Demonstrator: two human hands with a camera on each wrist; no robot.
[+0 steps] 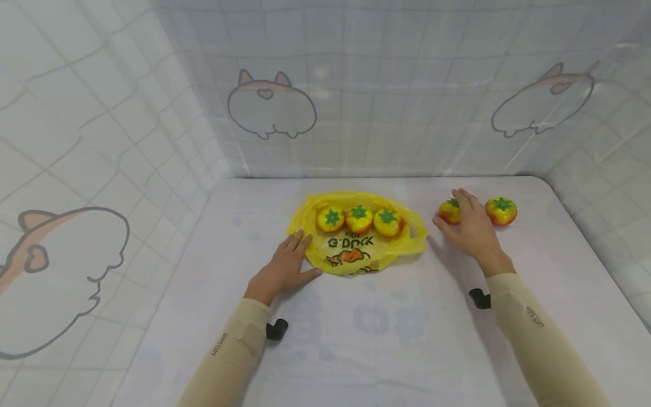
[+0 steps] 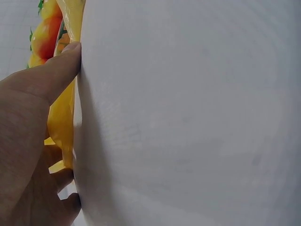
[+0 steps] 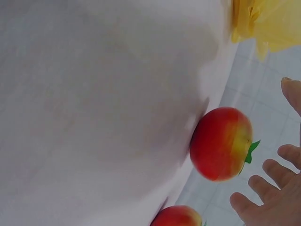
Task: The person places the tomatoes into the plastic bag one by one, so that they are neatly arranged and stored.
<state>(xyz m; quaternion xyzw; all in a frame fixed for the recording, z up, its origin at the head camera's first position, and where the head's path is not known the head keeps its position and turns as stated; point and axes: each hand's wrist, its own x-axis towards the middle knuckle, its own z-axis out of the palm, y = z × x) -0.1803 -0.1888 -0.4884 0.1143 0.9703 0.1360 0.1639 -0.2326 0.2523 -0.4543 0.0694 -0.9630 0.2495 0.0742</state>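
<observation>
A yellow plastic bag (image 1: 404,244) with dark lettering lies flattened on the table. Three red-and-yellow fruits with green leafy tops, tomato-like or persimmon-like, sit in a row on it: left fruit (image 1: 330,220), middle fruit (image 1: 359,220), right fruit (image 1: 388,223). My left hand (image 1: 289,264) rests at the bag's lower left edge, fingers spread and thumb on its near side. To the right, my right hand (image 1: 474,230) reaches over a fourth such fruit (image 1: 448,212), partly hidden by it. The right wrist view shows a gap between the loosely extended fingers and the fruit (image 3: 218,145).
Another matching fruit (image 1: 500,211) stands just right of my right hand. The white table (image 1: 356,362) is bounded by a tile-patterned back wall (image 1: 386,130) and side walls. Black fittings stick out from both wrists.
</observation>
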